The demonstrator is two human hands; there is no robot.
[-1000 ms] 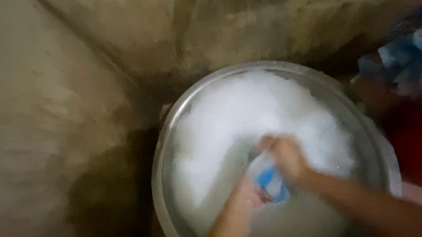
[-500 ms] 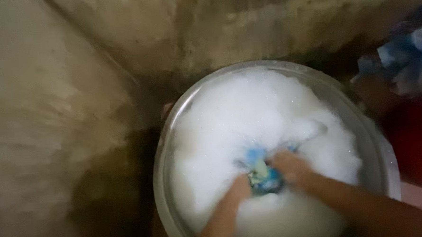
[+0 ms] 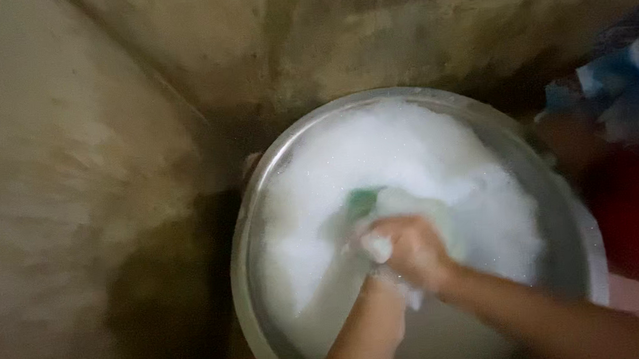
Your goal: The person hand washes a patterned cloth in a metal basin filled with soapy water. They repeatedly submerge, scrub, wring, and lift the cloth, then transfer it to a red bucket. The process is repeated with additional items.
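A round metal basin (image 3: 268, 160) stands on the ground, filled with white soap foam (image 3: 376, 155). Over its middle, both my hands are closed on a wet cloth (image 3: 367, 202), pale with a green-blue patch, pulled up out of the suds. My right hand (image 3: 416, 251) is a fist on top of the bundle. My left hand (image 3: 374, 270) lies mostly hidden under the right one, its forearm coming up from the lower edge of the view.
Stained concrete walls (image 3: 185, 56) meet in a corner just behind the basin, with wet dark ground (image 3: 159, 294) to its left. A blue and white cloth heap (image 3: 617, 87) over something red (image 3: 630, 209) sits at the right edge.
The hands have risen out of the foam and shifted slightly forward, lifting the cloth clear. The cloth now shows pale with green instead of the blue patch seen earlier.
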